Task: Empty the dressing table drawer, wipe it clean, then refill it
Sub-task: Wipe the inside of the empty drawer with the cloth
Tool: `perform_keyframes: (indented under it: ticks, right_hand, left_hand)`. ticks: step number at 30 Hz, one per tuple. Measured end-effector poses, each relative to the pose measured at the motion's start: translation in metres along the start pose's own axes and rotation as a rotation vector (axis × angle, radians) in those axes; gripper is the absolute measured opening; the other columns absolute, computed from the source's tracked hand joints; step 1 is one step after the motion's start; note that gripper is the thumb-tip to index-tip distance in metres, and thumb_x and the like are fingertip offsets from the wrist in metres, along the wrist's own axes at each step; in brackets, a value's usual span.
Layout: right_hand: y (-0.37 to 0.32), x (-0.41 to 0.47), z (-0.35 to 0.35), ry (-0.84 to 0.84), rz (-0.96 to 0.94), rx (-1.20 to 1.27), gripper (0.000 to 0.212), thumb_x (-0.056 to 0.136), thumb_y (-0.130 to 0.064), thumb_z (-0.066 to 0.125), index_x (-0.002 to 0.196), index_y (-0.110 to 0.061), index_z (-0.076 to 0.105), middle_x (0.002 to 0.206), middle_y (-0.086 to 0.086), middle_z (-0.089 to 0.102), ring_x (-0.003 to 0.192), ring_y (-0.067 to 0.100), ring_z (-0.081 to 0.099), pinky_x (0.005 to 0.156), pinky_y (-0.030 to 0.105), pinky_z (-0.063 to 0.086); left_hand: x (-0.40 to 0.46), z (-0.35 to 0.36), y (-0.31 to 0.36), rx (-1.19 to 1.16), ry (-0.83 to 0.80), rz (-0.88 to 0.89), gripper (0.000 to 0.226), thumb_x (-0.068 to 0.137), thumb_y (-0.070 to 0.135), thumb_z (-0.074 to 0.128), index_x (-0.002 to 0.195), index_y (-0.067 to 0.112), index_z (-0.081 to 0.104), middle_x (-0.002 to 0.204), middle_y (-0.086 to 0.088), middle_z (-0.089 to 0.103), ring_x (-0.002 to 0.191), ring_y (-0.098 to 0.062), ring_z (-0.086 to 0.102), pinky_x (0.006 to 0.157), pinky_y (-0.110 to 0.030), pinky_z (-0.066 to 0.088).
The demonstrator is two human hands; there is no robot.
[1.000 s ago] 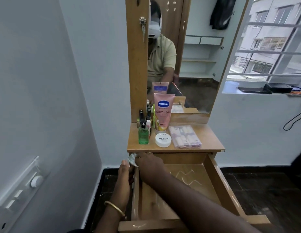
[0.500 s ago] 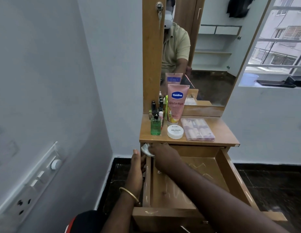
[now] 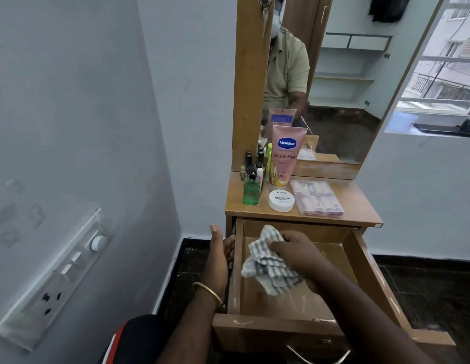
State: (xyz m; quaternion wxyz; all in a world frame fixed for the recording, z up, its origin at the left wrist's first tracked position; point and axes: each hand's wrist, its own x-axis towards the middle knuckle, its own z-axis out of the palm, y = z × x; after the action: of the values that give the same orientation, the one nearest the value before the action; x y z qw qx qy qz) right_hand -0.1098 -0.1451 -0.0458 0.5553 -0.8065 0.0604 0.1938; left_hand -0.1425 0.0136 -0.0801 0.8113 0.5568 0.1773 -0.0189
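Left hand: open, fingers flat against the outer face of the drawer's left wall, gripping nothing; judged to be bracing the drawer, and best kept there so it does not slide while wiped. Drawer: pulled fully out below the worktop, bare of contents, sheen on its floor. Cloth: checked, bunched, over the far-left part of the drawer floor, near the left wall. Right hand: closed on the cloth from above, arm crossing in from the near right. Step judged: wiping stage, emptying done, refilling not begun. Method advised: flatten the cloth under the palm, work the far corners and along the walls, then draw strokes toward the near front. Worktop, far: green bottle, small dark bottles, white jar, pink tube, clear case, awaiting return; keep elbows clear of them.
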Motion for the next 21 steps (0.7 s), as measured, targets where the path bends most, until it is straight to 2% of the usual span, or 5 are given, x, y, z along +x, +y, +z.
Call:
perform_keyframes:
  ticks: [5, 8, 11, 13, 21]
  right_hand:
    - [0.001, 0.011, 0.020, 0.337, -0.323, -0.523, 0.024, 0.088, -0.033, 0.068, 0.111, -0.024, 0.067, 0.100, -0.008, 0.067, 0.078, 0.007, 0.063, 0.061, 0.027, 0.052]
    - [-0.012, 0.016, 0.044, 0.376, -0.537, -0.930, 0.024, 0.093, -0.027, 0.057, 0.115, -0.020, 0.064, 0.111, -0.002, 0.060, 0.092, 0.017, 0.059, 0.067, 0.031, 0.050]
    - [-0.021, 0.026, 0.063, 0.256, -0.656, -1.159, 0.023, 0.095, -0.015, 0.054, 0.117, -0.013, 0.062, 0.120, 0.006, 0.055, 0.100, 0.025, 0.059, 0.073, 0.039, 0.056]
    - [-0.019, 0.034, 0.071, 0.121, -0.648, -1.225, 0.025, 0.095, -0.010, 0.056, 0.119, -0.010, 0.062, 0.124, 0.009, 0.052, 0.105, 0.026, 0.057, 0.077, 0.040, 0.057]
    - [-0.009, 0.007, 0.054, -0.141, -0.469, -1.100, 0.047, 0.095, -0.016, 0.056, 0.141, -0.023, 0.051, 0.151, 0.004, 0.030, 0.128, 0.026, 0.043, 0.102, 0.035, 0.045]
  left_hand:
    - [0.004, -0.001, 0.001, -0.040, 0.017, 0.021, 0.095, 0.077, 0.075, 0.020, 0.153, 0.017, 0.026, 0.141, -0.011, 0.055, 0.128, -0.026, 0.052, 0.116, -0.050, 0.030]
    - [0.005, -0.003, -0.001, -0.068, 0.019, 0.050, 0.060, 0.091, 0.066, 0.015, 0.121, 0.030, 0.052, 0.111, 0.001, 0.070, 0.107, -0.016, 0.064, 0.110, -0.043, 0.039]
    - [0.005, -0.001, -0.004, -0.026, 0.024, 0.023, 0.051, 0.101, 0.053, 0.010, 0.086, 0.030, 0.052, 0.062, 0.018, 0.070, 0.062, 0.007, 0.067, 0.071, -0.018, 0.052]
    - [0.008, -0.003, -0.007, -0.024, 0.019, 0.027, 0.053, 0.101, 0.052, 0.009, 0.085, 0.029, 0.054, 0.058, 0.018, 0.070, 0.058, 0.008, 0.066, 0.055, -0.011, 0.050]
    - [0.011, -0.003, 0.001, -0.102, -0.054, -0.018, 0.064, 0.100, 0.053, 0.010, 0.113, 0.010, 0.056, 0.077, 0.001, 0.077, 0.063, -0.001, 0.067, 0.060, -0.012, 0.050]
